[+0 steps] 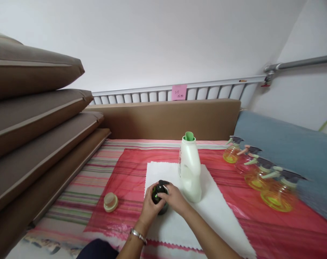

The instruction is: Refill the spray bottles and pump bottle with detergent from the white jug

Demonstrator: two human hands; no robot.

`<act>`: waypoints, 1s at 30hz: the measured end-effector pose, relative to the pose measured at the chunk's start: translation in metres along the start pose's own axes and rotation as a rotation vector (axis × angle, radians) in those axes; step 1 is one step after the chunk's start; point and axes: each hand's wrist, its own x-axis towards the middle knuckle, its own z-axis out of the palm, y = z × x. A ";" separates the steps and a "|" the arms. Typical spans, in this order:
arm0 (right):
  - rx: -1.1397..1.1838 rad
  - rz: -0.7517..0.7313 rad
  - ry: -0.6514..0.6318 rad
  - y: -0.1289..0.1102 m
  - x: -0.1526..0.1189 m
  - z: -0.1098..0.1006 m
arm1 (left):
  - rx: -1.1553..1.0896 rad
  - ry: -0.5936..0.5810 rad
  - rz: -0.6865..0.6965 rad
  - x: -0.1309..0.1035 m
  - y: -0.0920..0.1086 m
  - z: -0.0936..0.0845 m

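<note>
Nearest me, my left hand (149, 205) wears a bracelet (138, 236) at the wrist, its grip closed around the left side of the pump bottle (155, 195). My right hand (174, 198) grips the same bottle from the right, thumb across its front, fingers up by the black pump head (161, 183). I have the bottle upright over the white cloth (216, 216), close to that cloth's left edge. Out past the same edge, the cap (110, 202) sits on the red cloth (117, 183). Beyond my right hand, the jug (190, 171) stands toward the white cloth's far edge, green spout (189, 136) showing at its mouth. Off its right edge I count four spray bottles (280, 196) in a slanting row, blurred from here. Farther back come a brown cushion (163, 120) on edge, then a radiator (152, 96) bearing a pink note (179, 92).
</note>
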 end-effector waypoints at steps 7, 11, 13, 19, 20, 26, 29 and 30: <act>0.014 -0.036 0.036 -0.004 0.000 -0.002 | 0.010 -0.001 -0.011 0.001 -0.001 0.000; -0.040 -0.018 0.056 -0.009 -0.001 -0.004 | 0.015 -0.004 -0.004 0.001 -0.003 0.000; -0.054 -0.032 0.048 -0.010 -0.001 -0.004 | 0.021 -0.003 -0.007 0.001 -0.004 0.001; -0.124 -0.054 0.033 -0.013 -0.002 -0.007 | 0.035 -0.020 0.009 0.001 -0.005 0.000; -0.136 -0.056 0.037 -0.013 -0.002 -0.007 | 0.037 -0.021 0.009 0.001 -0.004 0.000; -0.187 -0.073 0.034 -0.014 -0.003 -0.007 | 0.044 -0.012 0.003 0.001 -0.004 0.000; -0.223 -0.034 0.073 -0.014 -0.003 -0.006 | 0.052 0.006 -0.005 0.001 -0.007 0.000; -0.222 -0.031 0.075 -0.013 -0.003 -0.006 | 0.053 0.009 -0.009 0.001 -0.008 0.000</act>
